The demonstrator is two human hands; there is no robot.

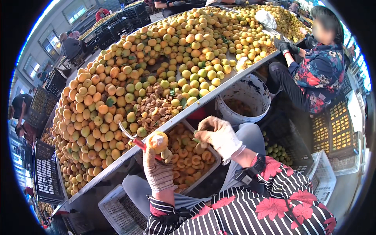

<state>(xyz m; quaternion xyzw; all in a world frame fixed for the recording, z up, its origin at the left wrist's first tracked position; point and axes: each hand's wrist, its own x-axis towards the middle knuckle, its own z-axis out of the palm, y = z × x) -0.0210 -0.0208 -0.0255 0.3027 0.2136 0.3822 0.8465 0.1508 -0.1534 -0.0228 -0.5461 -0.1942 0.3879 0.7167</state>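
My left hand (pixel 159 167), in a striped knit glove, is closed round an apricot (pixel 158 143) and a red-handled curved knife (pixel 139 143). The apricot's upper side shows a pale patch. The thin hooked blade points up and left, over the fruit heap. To the right, my right hand (pixel 218 135), in a stained pale glove, is held up with its fingertips pressed together. Something small and greenish shows at those fingertips, too small to name. Below and between both hands, a tub (pixel 215 161) of opened apricot halves sits at my lap.
A metal-edged table (pixel 187 112) bears heaped whole apricots (pixel 102 92) and a pile of brownish scraps (pixel 153 111). A white bucket (pixel 250 84) stands at the table's right. Crates (pixel 120 211) flank my legs. A gloved co-worker (pixel 317 74) sits at right.
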